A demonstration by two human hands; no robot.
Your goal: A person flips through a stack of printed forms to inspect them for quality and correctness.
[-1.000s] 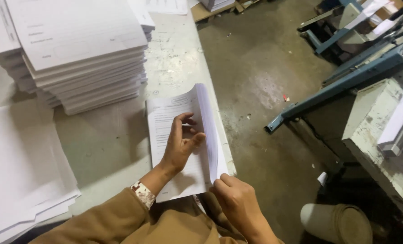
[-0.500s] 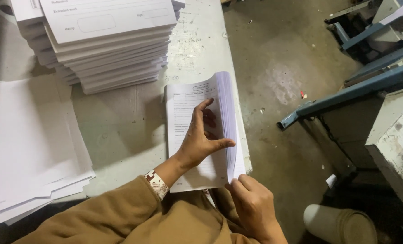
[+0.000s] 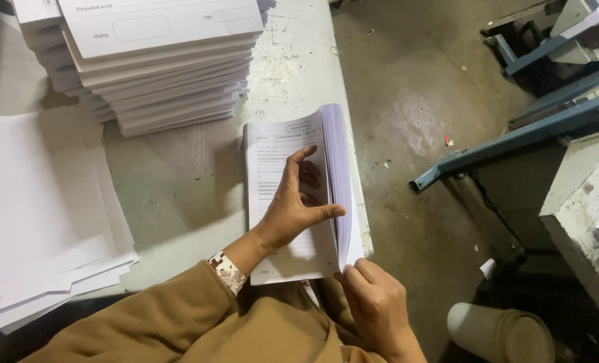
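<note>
A thick booklet of white printed forms (image 3: 279, 158) lies open at the table's right edge. My left hand (image 3: 296, 205) rests flat on its left page, thumb hooked under the raised pages. Those pages (image 3: 340, 175) stand up in a curved fan along the right side. My right hand (image 3: 373, 302) grips the booklet's lower right corner from below, thumb on the page edges. A patterned wristband (image 3: 227, 272) shows at my left wrist, with tan sleeves covering both arms.
Tall stacks of white printed forms (image 3: 151, 60) stand at the back of the pale table (image 3: 178, 195). Loose white sheets (image 3: 37, 215) lie at the left. Right of the table are concrete floor (image 3: 407, 107), a blue metal frame (image 3: 514, 134) and a round container (image 3: 501, 333).
The view has shifted slightly so the booklet sits further right and lower. My left thumb has slid further under the fanned pages. My right hand stays at the lower corner.
</note>
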